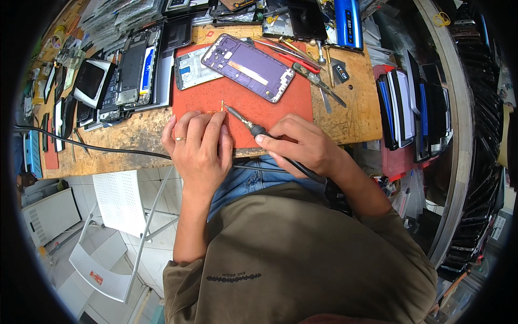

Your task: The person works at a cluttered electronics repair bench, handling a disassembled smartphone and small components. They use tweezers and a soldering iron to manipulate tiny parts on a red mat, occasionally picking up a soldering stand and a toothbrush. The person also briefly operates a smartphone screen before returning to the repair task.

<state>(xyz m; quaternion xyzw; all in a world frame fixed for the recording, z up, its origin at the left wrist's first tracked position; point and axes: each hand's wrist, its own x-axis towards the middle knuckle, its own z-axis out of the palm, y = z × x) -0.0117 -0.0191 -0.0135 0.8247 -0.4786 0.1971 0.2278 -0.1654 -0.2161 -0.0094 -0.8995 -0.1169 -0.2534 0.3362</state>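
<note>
Between thumb and fingers, my right hand (305,144) grips a soldering iron (253,127), its cable running back under the palm. The iron's tip points left, close to a tiny gold-coloured strip (222,106) on the red mat (270,116); whether they touch is too small to tell. My left hand (200,141) rests on the mat's near edge, fingertips closed together on the lower end of that strip and partly hiding it. Beyond both hands lies a purple phone frame (249,69), overlapping a silver phone frame (190,69).
Screwdrivers and tweezers lie right of the frames, including a wide-bladed tool (318,83). Opened phones (135,70) crowd the left of the wooden table (353,119). A blue phone back (348,24) is at the far edge. A black cable (97,147) crosses the near-left edge.
</note>
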